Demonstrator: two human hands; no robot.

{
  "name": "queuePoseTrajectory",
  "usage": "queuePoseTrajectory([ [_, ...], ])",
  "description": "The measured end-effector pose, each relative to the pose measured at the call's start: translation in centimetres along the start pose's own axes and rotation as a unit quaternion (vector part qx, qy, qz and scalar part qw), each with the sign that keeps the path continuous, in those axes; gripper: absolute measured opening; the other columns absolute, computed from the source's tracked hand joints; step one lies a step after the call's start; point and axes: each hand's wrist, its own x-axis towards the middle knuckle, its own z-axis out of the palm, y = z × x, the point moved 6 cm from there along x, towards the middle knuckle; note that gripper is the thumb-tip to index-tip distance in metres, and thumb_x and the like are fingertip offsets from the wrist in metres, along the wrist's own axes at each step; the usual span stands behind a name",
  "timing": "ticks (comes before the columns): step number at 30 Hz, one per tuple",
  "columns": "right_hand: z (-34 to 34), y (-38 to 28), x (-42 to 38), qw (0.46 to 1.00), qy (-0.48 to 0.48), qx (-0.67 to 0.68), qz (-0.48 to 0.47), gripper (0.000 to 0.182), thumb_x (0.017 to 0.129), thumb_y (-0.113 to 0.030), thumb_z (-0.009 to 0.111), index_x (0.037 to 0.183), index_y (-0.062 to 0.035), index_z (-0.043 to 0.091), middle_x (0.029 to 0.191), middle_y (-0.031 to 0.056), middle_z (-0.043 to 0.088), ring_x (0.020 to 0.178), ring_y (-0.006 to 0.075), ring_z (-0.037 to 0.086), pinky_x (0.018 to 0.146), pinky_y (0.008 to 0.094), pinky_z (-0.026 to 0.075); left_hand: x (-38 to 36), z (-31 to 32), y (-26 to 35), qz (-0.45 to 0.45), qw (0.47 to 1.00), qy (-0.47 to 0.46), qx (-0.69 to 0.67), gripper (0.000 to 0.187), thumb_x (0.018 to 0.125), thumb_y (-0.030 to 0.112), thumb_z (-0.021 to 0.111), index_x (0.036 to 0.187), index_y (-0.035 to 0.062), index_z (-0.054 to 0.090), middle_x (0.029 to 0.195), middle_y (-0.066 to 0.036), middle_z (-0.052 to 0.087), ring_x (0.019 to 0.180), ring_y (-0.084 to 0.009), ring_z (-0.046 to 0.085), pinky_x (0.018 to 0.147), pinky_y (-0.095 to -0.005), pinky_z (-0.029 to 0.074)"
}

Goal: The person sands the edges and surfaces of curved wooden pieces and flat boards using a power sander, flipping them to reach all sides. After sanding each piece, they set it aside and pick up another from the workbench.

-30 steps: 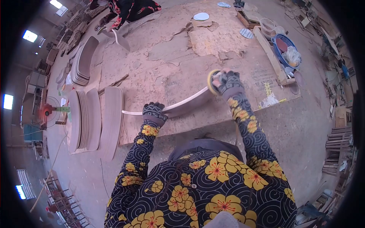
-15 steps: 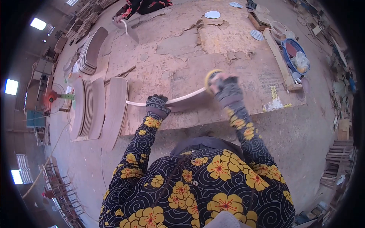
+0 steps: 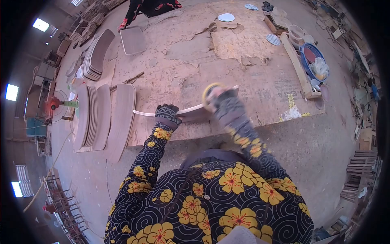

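Landmark: the board (image 3: 191, 110), stood on edge upon the table (image 3: 187, 77), its bowed pale edge uppermost.

Your left hand (image 3: 166, 114), gloved, is curled over that edge toward the board's left end, fingers bent and gripping it. Your right hand (image 3: 225, 103), also gloved, is wrapped about a yellow-rimmed pad (image 3: 206, 96) at the board's edge, toward its right end. Blurred here; exact finger placement cannot be told. The board's right tip shows just past this hand.

Left of the board, just beside its end: a loose panel (image 3: 120, 122), flat, near end past the table's edge; whether it touches the board, you cannot tell. Farther left: the near stack (image 3: 87, 118), then the fan (image 3: 53, 103).

Beyond the board, to its left: the far stack (image 3: 99, 51), and a pale panel (image 3: 133, 40) with a co-worker's hand (image 3: 122, 26) at its corner. Well beyond the board: a white disc (image 3: 226, 17). Beyond and right of it: a blue basket (image 3: 303, 57).
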Motion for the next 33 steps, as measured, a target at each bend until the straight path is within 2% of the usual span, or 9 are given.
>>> queuePoseTrajectory([
  [2, -1.2, 6.3, -0.4, 0.986, 0.098, -0.009, 0.132, 0.033, 0.087, -0.032, 0.060, 0.113, -0.0127, 0.065, 0.121, 0.0169, 0.061, 0.109, 0.0342, 0.060, 0.097, 0.0443, 0.048, -0.1, 0.2, -0.1, -0.001, 1.000, 0.005, -0.028, 0.041, 0.075, 0.047, 0.074, 0.097, 0.0125, 0.072, 0.100, -0.009, 0.069, 0.100, -0.0279, 0.063, 0.092, -0.0418, 0.047],
  [4, -4.5, 7.8, 1.3, 0.963, -0.054, -0.242, -0.111, 0.036, 0.090, -0.036, 0.056, 0.112, -0.0106, 0.068, 0.126, 0.0170, 0.061, 0.115, 0.0306, 0.060, 0.099, 0.0420, 0.047, -0.3, 0.1, -0.2, -0.002, 0.999, 0.015, -0.039, 0.041, 0.075, 0.047, 0.074, 0.097, 0.0128, 0.072, 0.100, -0.009, 0.069, 0.101, -0.0276, 0.063, 0.093, -0.0418, 0.047],
  [7, -4.0, 10.0, 3.4, 0.941, -0.237, -0.239, -0.036, 0.039, 0.091, -0.037, 0.055, 0.117, -0.0102, 0.068, 0.129, 0.0165, 0.061, 0.117, 0.0295, 0.060, 0.101, 0.0403, 0.045, -0.3, -0.2, -0.1, 0.001, 0.999, 0.026, -0.033, 0.041, 0.075, 0.048, 0.074, 0.097, 0.0132, 0.072, 0.101, -0.008, 0.069, 0.102, -0.0273, 0.063, 0.093, -0.0417, 0.047],
  [13, -3.2, -1.3, 2.4, 0.954, -0.252, -0.026, 0.160, 0.047, 0.087, -0.044, 0.063, 0.128, -0.0203, 0.064, 0.140, 0.0164, 0.054, 0.127, 0.0382, 0.054, 0.115, 0.0468, 0.035, -0.7, 0.3, 0.2, -0.020, 0.999, -0.027, -0.010, 0.040, 0.075, 0.044, 0.073, 0.104, 0.0159, 0.071, 0.105, -0.006, 0.069, 0.104, -0.0258, 0.063, 0.095, -0.0424, 0.045],
  [16, 2.8, 4.7, 5.0, 0.931, -0.279, -0.073, 0.222, 0.052, 0.082, -0.044, 0.070, 0.128, -0.0207, 0.063, 0.142, 0.0163, 0.052, 0.121, 0.0380, 0.058, 0.109, 0.0460, 0.042, -0.8, 0.4, 0.3, -0.013, 0.999, 0.022, -0.025, 0.040, 0.073, 0.045, 0.074, 0.098, 0.0142, 0.072, 0.100, -0.007, 0.069, 0.100, -0.0272, 0.063, 0.092, -0.0424, 0.046],
  [18, 0.5, 7.9, 4.5, 0.974, -0.165, -0.103, 0.115, 0.056, 0.079, -0.045, 0.074, 0.128, -0.0211, 0.062, 0.141, 0.0165, 0.053, 0.120, 0.0358, 0.059, 0.107, 0.0437, 0.044, -1.0, 0.0, 0.3, -0.011, 0.999, 0.029, -0.020, 0.040, 0.072, 0.045, 0.075, 0.097, 0.0137, 0.072, 0.100, -0.007, 0.069, 0.100, -0.0264, 0.063, 0.091, -0.0421, 0.046],
  [24, -5.2, 12.1, 3.9, 0.954, -0.239, -0.176, -0.043, 0.027, 0.093, -0.034, 0.056, 0.113, -0.0225, 0.070, 0.126, 0.0096, 0.065, 0.115, 0.0316, 0.059, 0.103, 0.0372, 0.046, -1.1, 0.0, 0.2, -0.013, 1.000, 0.006, -0.015, 0.040, 0.075, 0.044, 0.074, 0.100, 0.0144, 0.071, 0.103, -0.006, 0.068, 0.104, -0.0247, 0.062, 0.095, -0.0418, 0.045],
  [29, -5.0, 10.0, 5.2, 0.949, -0.283, -0.136, -0.002, 0.030, 0.093, -0.029, 0.055, 0.116, -0.0150, 0.067, 0.121, 0.0117, 0.068, 0.114, 0.0316, 0.060, 0.099, 0.0408, 0.049, -1.2, -0.1, 0.4, -0.017, 1.000, 0.002, -0.017, 0.040, 0.074, 0.043, 0.075, 0.100, 0.0142, 0.071, 0.104, -0.006, 0.068, 0.104, -0.0256, 0.062, 0.095, -0.0418, 0.045],
  [33, -0.6, 0.9, 5.2, 0.984, -0.093, -0.131, -0.077, 0.039, 0.091, -0.022, 0.048, 0.113, 0.0070, 0.063, 0.105, 0.0253, 0.070, 0.094, 0.0363, 0.070, 0.095, 0.0463, 0.053, -1.1, -0.3, 0.3, -0.015, 0.999, 0.002, -0.028, 0.040, 0.073, 0.042, 0.075, 0.101, 0.0140, 0.071, 0.103, -0.007, 0.068, 0.102, -0.0272, 0.063, 0.094, -0.0427, 0.046],
])
